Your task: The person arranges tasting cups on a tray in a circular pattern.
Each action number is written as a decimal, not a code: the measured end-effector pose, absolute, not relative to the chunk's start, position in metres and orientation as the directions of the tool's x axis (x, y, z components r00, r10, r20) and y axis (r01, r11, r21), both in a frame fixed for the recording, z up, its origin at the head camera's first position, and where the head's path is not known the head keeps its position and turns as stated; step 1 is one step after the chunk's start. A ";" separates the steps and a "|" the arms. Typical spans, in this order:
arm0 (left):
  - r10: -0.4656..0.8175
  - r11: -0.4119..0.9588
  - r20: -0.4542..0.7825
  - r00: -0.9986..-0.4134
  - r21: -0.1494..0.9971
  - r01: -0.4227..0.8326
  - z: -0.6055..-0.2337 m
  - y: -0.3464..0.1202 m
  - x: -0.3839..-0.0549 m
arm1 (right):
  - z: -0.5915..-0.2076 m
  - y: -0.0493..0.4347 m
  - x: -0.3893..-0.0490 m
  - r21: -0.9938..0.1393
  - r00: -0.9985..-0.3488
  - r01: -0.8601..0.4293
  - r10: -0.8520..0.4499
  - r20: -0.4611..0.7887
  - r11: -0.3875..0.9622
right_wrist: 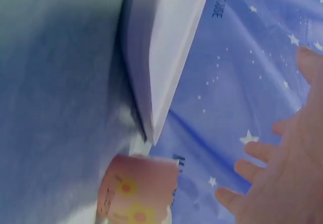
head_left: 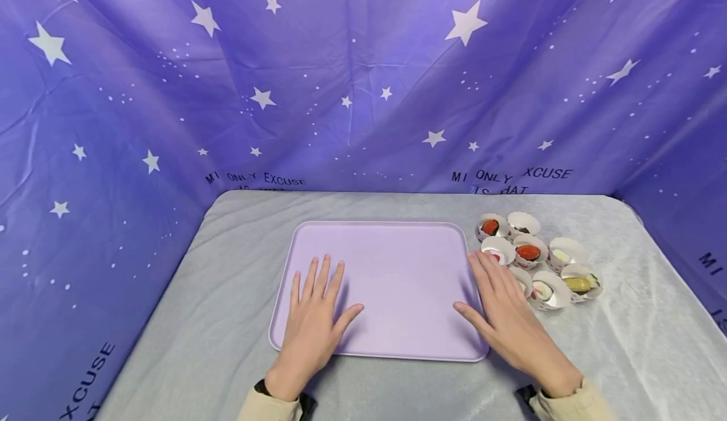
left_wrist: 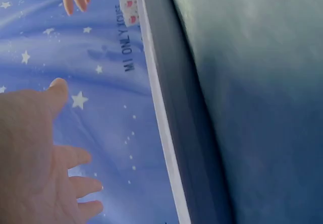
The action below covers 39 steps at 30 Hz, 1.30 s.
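A lilac rectangular tray point(head_left: 397, 282) lies on the grey cloth, with nothing on it. Over its left part my left hand point(head_left: 312, 323) hovers, fingers spread and straight. My right hand point(head_left: 511, 317) is at the tray's right edge, fingers extended, overlapping one of the paper cups in the head view. To the right stand several white paper cups holding sushi pieces, among them a red-topped one point(head_left: 527, 252), a yellow-topped one point(head_left: 579, 284) and a roll slice point(head_left: 542, 291). In the right wrist view a flower-printed paper cup point(right_wrist: 136, 188) stands beside the tray's corner point(right_wrist: 151, 118).
Grey plush cloth point(head_left: 636, 332) covers the table. Behind it and at both sides hangs a purple-blue curtain point(head_left: 352, 80) with white stars and printed letters. The cups cluster close together near the tray's right rim.
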<state>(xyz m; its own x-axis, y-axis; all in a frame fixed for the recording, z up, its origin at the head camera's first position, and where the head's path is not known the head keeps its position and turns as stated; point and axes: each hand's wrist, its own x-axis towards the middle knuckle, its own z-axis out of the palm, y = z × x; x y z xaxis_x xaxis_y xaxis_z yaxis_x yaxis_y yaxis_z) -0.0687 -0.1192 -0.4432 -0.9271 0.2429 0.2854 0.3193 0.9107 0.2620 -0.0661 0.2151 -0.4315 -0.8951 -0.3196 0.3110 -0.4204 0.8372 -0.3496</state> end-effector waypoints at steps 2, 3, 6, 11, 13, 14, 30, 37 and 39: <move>0.235 0.910 0.293 -0.927 0.268 0.315 -0.444 -0.125 -0.069 | -0.429 0.220 -0.066 -0.357 -0.896 -0.419 -0.314 0.315 0.835; 0.233 0.910 0.297 -0.926 0.269 0.315 -0.445 -0.128 -0.069 | -0.428 0.223 -0.066 -0.360 -0.897 -0.417 -0.315 0.310 0.835; 0.226 0.905 0.302 -0.926 0.287 0.314 -0.448 -0.136 -0.069 | -0.426 0.231 -0.066 -0.369 -0.896 -0.418 -0.308 0.321 0.830; 0.208 0.889 0.312 -0.927 0.336 0.312 -0.452 -0.150 -0.069 | -0.424 0.247 -0.064 -0.390 -0.896 -0.420 -0.306 0.323 0.819; 0.202 0.882 0.323 -0.924 0.350 0.315 -0.453 -0.156 -0.068 | -0.422 0.254 -0.063 -0.395 -0.901 -0.411 -0.301 0.311 0.821; 0.200 0.882 0.330 -0.923 0.349 0.316 -0.454 -0.160 -0.069 | -0.422 0.257 -0.063 -0.397 -0.904 -0.405 -0.296 0.308 0.824; 0.160 0.864 0.257 -0.953 0.431 0.261 -0.457 -0.217 -0.063 | -0.414 0.328 -0.054 -0.481 -0.933 -0.329 -0.203 0.296 0.813; 0.207 0.859 0.222 -0.953 0.424 0.286 -0.465 -0.229 -0.063 | -0.416 0.351 -0.054 -0.498 -0.939 -0.312 -0.184 0.290 0.809; 0.224 0.849 0.209 -0.952 0.438 0.296 -0.467 -0.233 -0.062 | -0.416 0.356 -0.055 -0.507 -0.940 -0.308 -0.177 0.291 0.805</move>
<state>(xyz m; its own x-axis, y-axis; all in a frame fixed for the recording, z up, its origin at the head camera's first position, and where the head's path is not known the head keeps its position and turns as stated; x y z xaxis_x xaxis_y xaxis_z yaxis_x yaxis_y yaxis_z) -0.0621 -0.2328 -0.4673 -0.9519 0.2240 0.2089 0.2959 0.8490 0.4378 -0.0553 0.3562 -0.4165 -0.9401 -0.1769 0.2913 -0.3085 0.8050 -0.5067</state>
